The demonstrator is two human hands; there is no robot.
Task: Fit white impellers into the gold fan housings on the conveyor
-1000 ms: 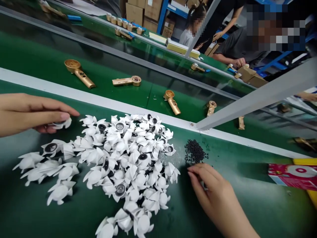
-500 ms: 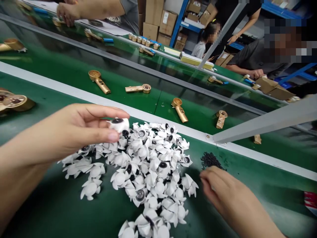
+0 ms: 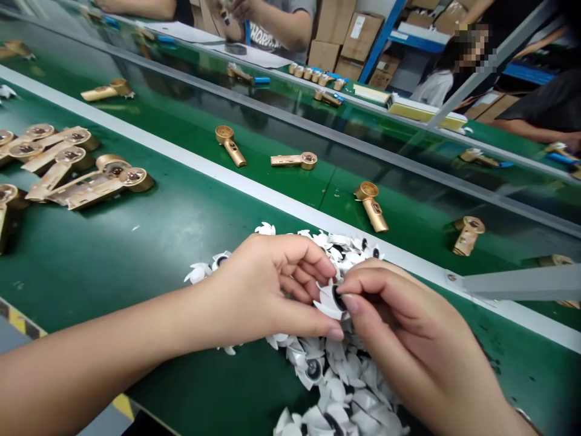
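My left hand (image 3: pixel 272 290) pinches a white fan impeller (image 3: pixel 330 301) between thumb and fingers, just above a heap of several white impellers (image 3: pixel 340 387) on the green table. My right hand (image 3: pixel 408 339) meets it from the right, thumb and forefinger pressed together at the impeller's dark centre hole. Whatever small part those fingertips hold is too small to make out. Both hands hide much of the heap.
Several gold handle housings (image 3: pixel 77 175) lie in a cluster at the left. More gold housings (image 3: pixel 372 206) ride the green conveyor (image 3: pixel 181 127) behind a grey rail (image 3: pixel 517 281). Other people work across the belt, beside cardboard boxes (image 3: pixel 336 36).
My left hand carried the picked impeller rightwards over the heap. My right hand left the small black pile and came up to the impeller. The view swung left.
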